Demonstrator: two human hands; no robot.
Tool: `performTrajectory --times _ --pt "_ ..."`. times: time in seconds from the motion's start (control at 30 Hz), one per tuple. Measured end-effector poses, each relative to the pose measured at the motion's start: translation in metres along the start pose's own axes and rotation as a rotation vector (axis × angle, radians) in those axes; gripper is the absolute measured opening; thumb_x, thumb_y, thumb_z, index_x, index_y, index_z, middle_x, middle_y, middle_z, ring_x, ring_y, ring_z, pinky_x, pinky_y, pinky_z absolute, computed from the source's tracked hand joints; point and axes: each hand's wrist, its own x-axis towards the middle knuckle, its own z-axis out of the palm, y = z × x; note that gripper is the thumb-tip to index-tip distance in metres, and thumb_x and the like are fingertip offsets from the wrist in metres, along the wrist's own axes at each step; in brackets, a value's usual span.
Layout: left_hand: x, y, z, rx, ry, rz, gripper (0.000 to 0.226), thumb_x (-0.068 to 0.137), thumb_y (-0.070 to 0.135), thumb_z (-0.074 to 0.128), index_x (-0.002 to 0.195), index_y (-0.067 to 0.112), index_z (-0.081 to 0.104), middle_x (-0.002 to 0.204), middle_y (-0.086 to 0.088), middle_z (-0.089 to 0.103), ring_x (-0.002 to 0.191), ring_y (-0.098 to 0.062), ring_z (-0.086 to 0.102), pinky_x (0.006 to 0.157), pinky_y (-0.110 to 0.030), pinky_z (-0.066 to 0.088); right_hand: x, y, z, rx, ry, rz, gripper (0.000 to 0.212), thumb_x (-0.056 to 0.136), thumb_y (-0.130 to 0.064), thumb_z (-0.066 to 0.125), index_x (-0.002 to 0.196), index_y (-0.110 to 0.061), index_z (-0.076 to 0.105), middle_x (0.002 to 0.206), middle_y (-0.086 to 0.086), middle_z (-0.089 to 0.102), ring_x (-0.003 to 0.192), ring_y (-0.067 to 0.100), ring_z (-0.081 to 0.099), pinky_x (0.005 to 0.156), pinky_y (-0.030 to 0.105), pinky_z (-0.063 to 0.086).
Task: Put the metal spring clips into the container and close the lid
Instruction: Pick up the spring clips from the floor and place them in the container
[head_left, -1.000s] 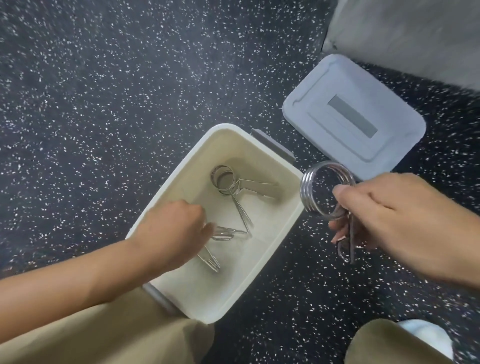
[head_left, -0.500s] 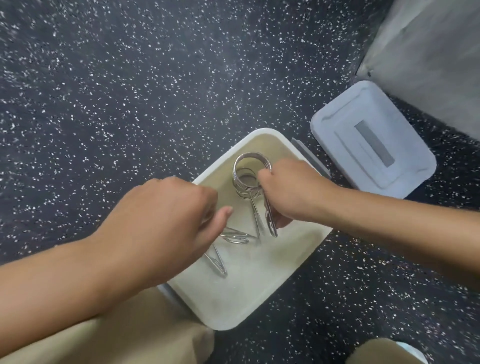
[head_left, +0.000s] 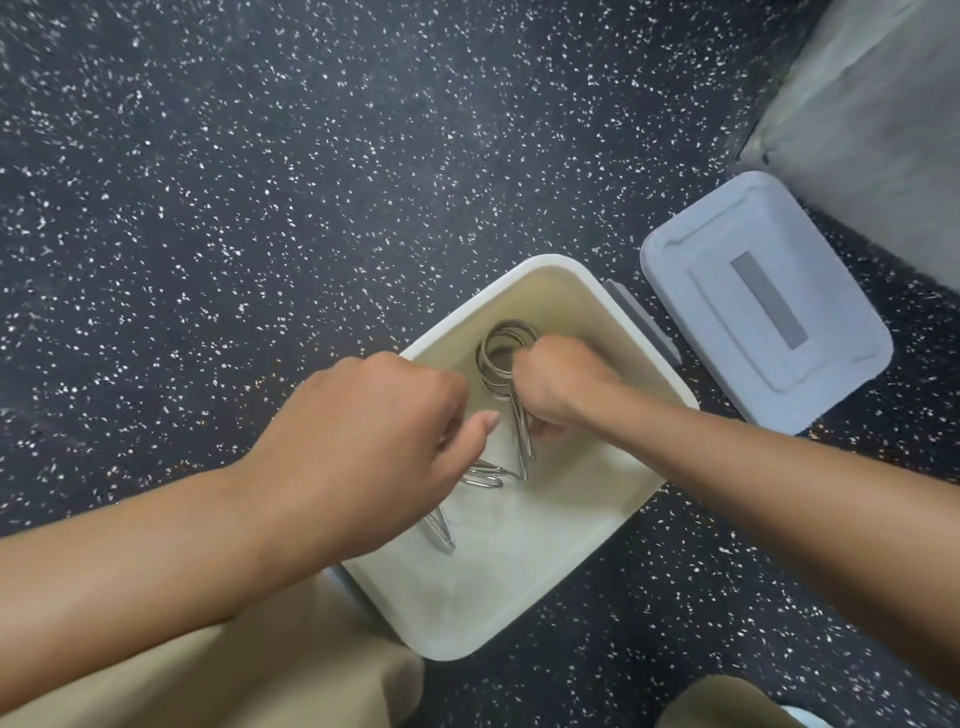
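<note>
Hands meet inside the white container (head_left: 519, 613), which sits open on the dark speckled floor (head_left: 260, 208). The right hand (head_left: 558, 387) is clenched around a metal spring clip (head_left: 504, 358), its coil standing up near the container's far corner and its two long handles (head_left: 523, 441) reaching down toward the container's middle. The left hand (head_left: 374, 441) hovers over the container's left side with fingers curled loosely and the thumb pointing at those handles; whether it actually grips anything cannot be told, since its fingers hide what lies beneath. More clip ends (head_left: 483, 475) poke out from under it on the container floor, one pair (head_left: 441, 535) slanting toward the near-left wall.

The container's near half is bare, with free space between the clips and the near rim. The grey lid (head_left: 763, 301) lies flat on the floor just right of the container's far corner, not touching it. Beyond the lid rises a pale grey block (head_left: 872, 119). Tan trouser legs (head_left: 234, 675) press against the container's near-left edge.
</note>
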Motion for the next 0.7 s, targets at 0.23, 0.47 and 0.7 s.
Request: performTrajectory --times 0.23,0.47,0.7 --pt "0.0 0.0 0.002 0.015 0.003 -0.019 0.053 0.088 0.065 0.025 0.071 0.024 0.055 0.06 0.003 0.06 0.06 -0.025 0.061 0.057 -0.036 0.052 -0.013 0.009 -0.004 0.099 0.155 0.007 0.052 0.103 -0.028 0.036 0.081 0.001 0.074 0.057 0.011 0.074 0.061 0.025 0.073 0.077 0.034 0.06" --pt "0.01 0.012 0.001 -0.007 0.029 0.012 0.05 0.088 0.064 0.028 0.067 0.024 0.05 0.056 0.004 0.055 0.057 -0.024 0.058 0.055 -0.036 0.051 -0.066 0.042 -0.041 0.142 0.424 -0.122 0.058 0.099 -0.043 0.038 0.065 -0.008 0.068 0.056 0.007 0.069 0.059 0.028 0.067 0.068 0.037 0.057" --pt "0.013 0.025 0.003 -0.002 0.026 0.034 0.049 0.088 0.064 0.025 0.07 0.026 0.049 0.059 0.006 0.056 0.057 -0.02 0.059 0.053 -0.034 0.05 -0.034 0.157 -0.068 0.14 0.617 0.093 0.045 0.096 -0.035 0.041 0.073 -0.007 0.067 0.068 0.011 0.07 0.073 0.036 0.064 0.069 0.042 0.054"
